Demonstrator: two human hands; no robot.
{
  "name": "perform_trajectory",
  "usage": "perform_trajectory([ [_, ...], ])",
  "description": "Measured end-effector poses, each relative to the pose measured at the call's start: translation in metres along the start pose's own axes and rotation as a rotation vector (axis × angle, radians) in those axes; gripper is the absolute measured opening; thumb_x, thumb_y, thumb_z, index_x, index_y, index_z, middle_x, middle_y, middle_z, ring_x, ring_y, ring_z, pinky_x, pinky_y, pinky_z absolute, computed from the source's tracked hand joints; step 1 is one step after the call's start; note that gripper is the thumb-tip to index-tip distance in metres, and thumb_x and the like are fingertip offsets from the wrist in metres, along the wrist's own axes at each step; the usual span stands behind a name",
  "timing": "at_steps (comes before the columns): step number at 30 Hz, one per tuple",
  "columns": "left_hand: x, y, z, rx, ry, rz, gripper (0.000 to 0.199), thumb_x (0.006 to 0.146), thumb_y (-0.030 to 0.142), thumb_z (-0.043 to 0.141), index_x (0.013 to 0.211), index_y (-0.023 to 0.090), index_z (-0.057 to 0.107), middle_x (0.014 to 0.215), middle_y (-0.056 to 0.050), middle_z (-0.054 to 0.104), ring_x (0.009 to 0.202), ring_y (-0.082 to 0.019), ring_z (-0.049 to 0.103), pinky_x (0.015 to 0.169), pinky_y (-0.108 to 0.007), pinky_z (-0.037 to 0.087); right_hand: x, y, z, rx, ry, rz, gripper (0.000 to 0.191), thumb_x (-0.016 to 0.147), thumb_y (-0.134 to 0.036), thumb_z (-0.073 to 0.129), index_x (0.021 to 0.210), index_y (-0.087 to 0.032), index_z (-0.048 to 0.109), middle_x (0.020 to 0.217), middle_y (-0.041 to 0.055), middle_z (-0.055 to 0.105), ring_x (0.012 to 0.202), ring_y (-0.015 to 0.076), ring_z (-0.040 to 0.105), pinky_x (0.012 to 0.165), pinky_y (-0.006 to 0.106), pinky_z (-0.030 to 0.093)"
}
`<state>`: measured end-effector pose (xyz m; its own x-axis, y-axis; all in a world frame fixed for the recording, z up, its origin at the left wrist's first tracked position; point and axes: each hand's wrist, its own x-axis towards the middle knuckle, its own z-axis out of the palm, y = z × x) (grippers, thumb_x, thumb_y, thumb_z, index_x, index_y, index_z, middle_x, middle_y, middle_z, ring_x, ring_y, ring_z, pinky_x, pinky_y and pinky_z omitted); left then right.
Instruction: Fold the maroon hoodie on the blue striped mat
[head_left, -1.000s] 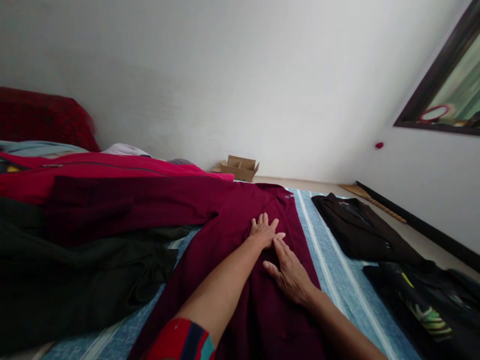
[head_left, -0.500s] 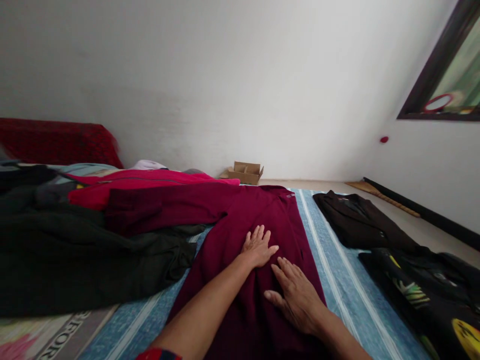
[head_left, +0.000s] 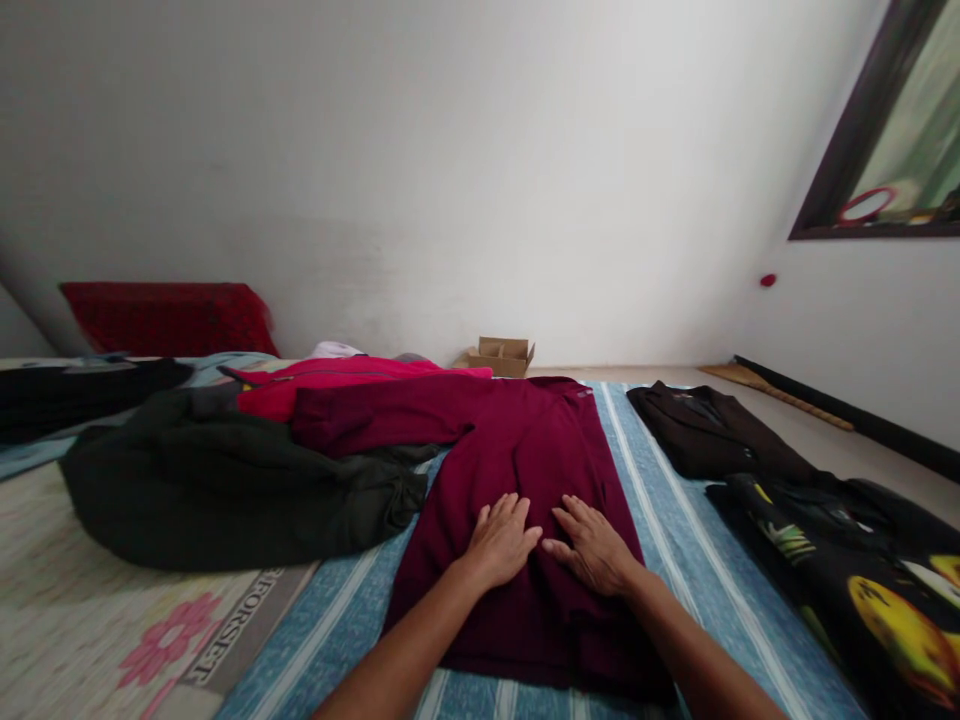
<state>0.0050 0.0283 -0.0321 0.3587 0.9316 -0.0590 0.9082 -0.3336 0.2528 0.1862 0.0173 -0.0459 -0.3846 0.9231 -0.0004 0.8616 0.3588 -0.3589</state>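
Note:
A maroon long-sleeved garment [head_left: 517, 440] lies spread on a blue striped cloth [head_left: 352, 590], one sleeve stretched out to the left. My left hand [head_left: 501, 540] rests flat on the middle of it, palm down, fingers extended. Just to its right, my right hand [head_left: 591, 545] also presses on the fabric with its fingers out and thumb pointing toward the left hand. Neither hand grips the cloth. Some soft folds run between the two hands, and the garment's lower hem shows near the bottom of the view.
Dark green clothing [head_left: 225, 490] and a bright pink garment [head_left: 337, 372] lie at left. Folded at right are a dark brown garment [head_left: 720, 430] and a black printed garment [head_left: 847, 570]. A small open cardboard box [head_left: 502, 357] stands by the back wall, a red-covered object [head_left: 172, 320] farther left.
Both hands have slid toward me over the maroon fabric, the left one most. The view has shifted, so the garment's lower hem and more of the floral mat now show.

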Motion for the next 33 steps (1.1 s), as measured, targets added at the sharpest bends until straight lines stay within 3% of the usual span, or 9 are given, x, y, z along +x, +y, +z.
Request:
perform_trajectory([
  [4, -0.023, -0.008, -0.001, 0.002, 0.078, -0.004, 0.05, 0.09, 0.039, 0.035, 0.132, 0.012, 0.043, 0.14, -0.016, 0.041, 0.133, -0.026, 0.032, 0.108, -0.048, 0.023, -0.001, 0.001, 0.002, -0.016, 0.015, -0.003, 0.076, 0.087, -0.065, 0.025, 0.136, -0.01, 0.042, 0.145, 0.0193, 0.031, 0.135, 0.0307, 0.024, 0.109, 0.043, 0.021],
  [11, -0.05, -0.035, 0.0, 0.02, 0.376, -0.031, 0.036, 0.086, 0.03, 0.046, 0.115, 0.012, 0.058, 0.129, -0.015, 0.054, 0.125, -0.025, 0.044, 0.104, -0.04, 0.034, -0.001, 0.002, 0.003, -0.025, 0.03, -0.012, 0.074, 0.088, -0.063, 0.026, 0.136, -0.01, 0.042, 0.145, 0.0191, 0.031, 0.135, 0.031, 0.025, 0.109, 0.042, 0.021],
  [17, -0.065, -0.06, 0.008, 0.09, 0.506, -0.2, 0.036, 0.082, 0.027, 0.049, 0.112, 0.011, 0.059, 0.127, -0.017, 0.054, 0.121, -0.028, 0.047, 0.101, -0.04, 0.037, 0.0, 0.005, 0.005, -0.019, 0.024, -0.003, 0.075, 0.087, -0.064, 0.025, 0.137, -0.01, 0.042, 0.145, 0.0187, 0.031, 0.135, 0.0309, 0.025, 0.109, 0.041, 0.021],
  [23, -0.08, -0.053, -0.01, 0.162, 0.433, -0.509, 0.038, 0.084, 0.032, 0.048, 0.111, 0.008, 0.057, 0.111, -0.017, 0.061, 0.105, -0.028, 0.055, 0.09, -0.036, 0.041, 0.001, 0.008, 0.009, -0.028, 0.029, -0.005, 0.074, 0.087, -0.064, 0.026, 0.136, -0.01, 0.042, 0.144, 0.0183, 0.033, 0.134, 0.0293, 0.026, 0.108, 0.039, 0.023],
  [33, -0.089, -0.05, -0.019, 0.033, 0.373, -0.642, 0.032, 0.084, 0.036, 0.05, 0.103, 0.01, 0.056, 0.103, -0.015, 0.064, 0.099, -0.026, 0.06, 0.079, -0.03, 0.043, 0.0, 0.012, 0.014, -0.035, 0.032, 0.007, 0.069, 0.088, -0.061, 0.032, 0.135, -0.011, 0.044, 0.145, 0.0159, 0.033, 0.136, 0.0267, 0.024, 0.108, 0.039, 0.022],
])
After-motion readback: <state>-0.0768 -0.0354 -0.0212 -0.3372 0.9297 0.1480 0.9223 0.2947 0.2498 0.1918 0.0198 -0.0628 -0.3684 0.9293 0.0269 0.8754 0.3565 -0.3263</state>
